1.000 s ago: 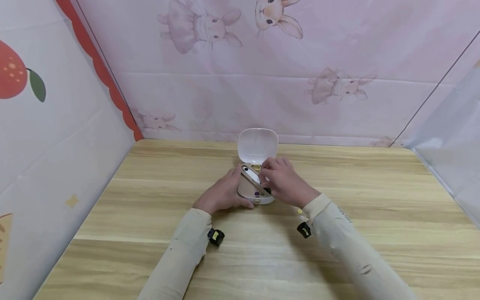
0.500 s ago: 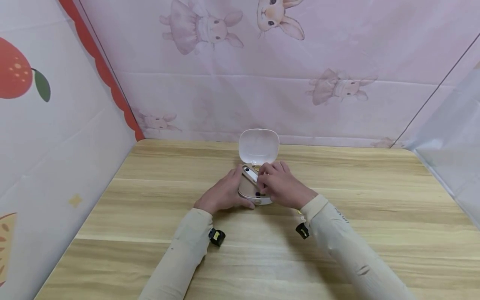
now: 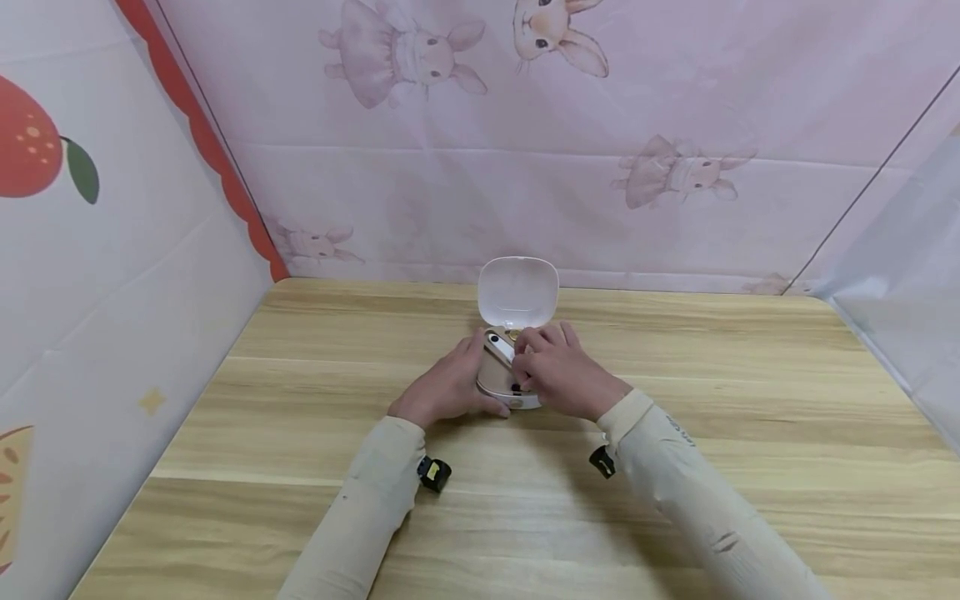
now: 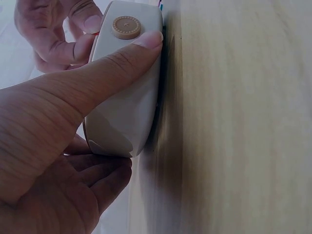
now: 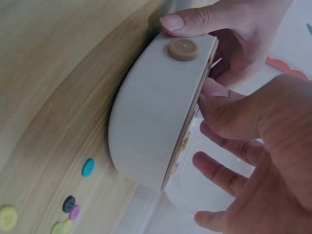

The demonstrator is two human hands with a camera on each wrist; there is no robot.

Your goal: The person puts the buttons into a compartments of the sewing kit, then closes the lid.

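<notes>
A small white box [image 5: 141, 107] with a brown round stud [image 5: 184, 49] on its front stands on the table, its white lid [image 3: 517, 292] raised at the back. Across its beige top tray [image 3: 492, 379] a slot holds a slim white tool [image 3: 500, 346] with a dark round spot at one end. My left hand [image 3: 444, 385] grips the box's left side, thumb along the front. Over the tray's right half is my right hand [image 3: 564, 371]. Its thumb and forefinger meet at the tray while the other fingers spread; anything between the fingertips is hidden.
Several loose buttons lie on the table right of the box, among them a teal button [image 5: 87, 167], a dark button [image 5: 68, 204] and a yellow button [image 5: 8, 218]. A pink curtain [image 3: 450, 200] with rabbit prints hangs behind the wooden table [image 3: 750, 375].
My right hand has moved slightly left and lower over the tray, covering more of the white tool. The left hand and box stay in place.
</notes>
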